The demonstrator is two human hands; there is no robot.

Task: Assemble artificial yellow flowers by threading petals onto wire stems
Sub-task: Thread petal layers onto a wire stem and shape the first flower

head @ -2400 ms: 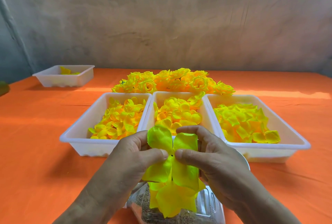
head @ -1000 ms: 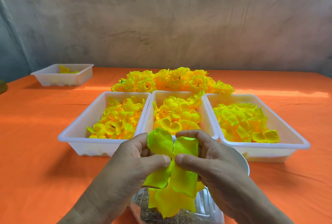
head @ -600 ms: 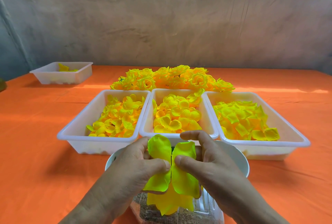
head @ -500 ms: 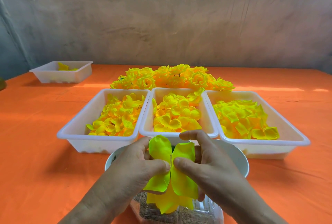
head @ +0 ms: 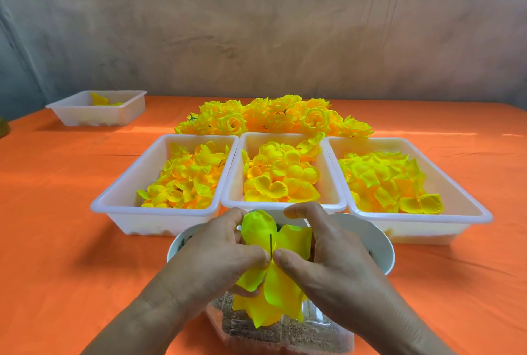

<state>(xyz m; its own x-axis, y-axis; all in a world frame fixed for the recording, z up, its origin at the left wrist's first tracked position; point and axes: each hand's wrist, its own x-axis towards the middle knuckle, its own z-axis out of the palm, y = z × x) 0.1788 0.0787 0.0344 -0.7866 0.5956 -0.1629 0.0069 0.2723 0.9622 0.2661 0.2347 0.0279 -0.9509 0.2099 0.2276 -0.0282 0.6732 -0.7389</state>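
Over the orange table, both hands pinch a petal layer.

- The petal piece looks like thin cloth, matt, finely textured.
- The wire poking through its middle is thin, dark and smooth (bare metal or coated, I cannot tell).
- The trays are white plastic, smooth and slightly translucent, with a soft gloss on the rims.
- The tablecloth is orange cloth, matt and creased.
- The bowl is white, smooth and glossy.
- The clear container is ribbed, shiny plastic.
- The wall is rough, matt and mottled.
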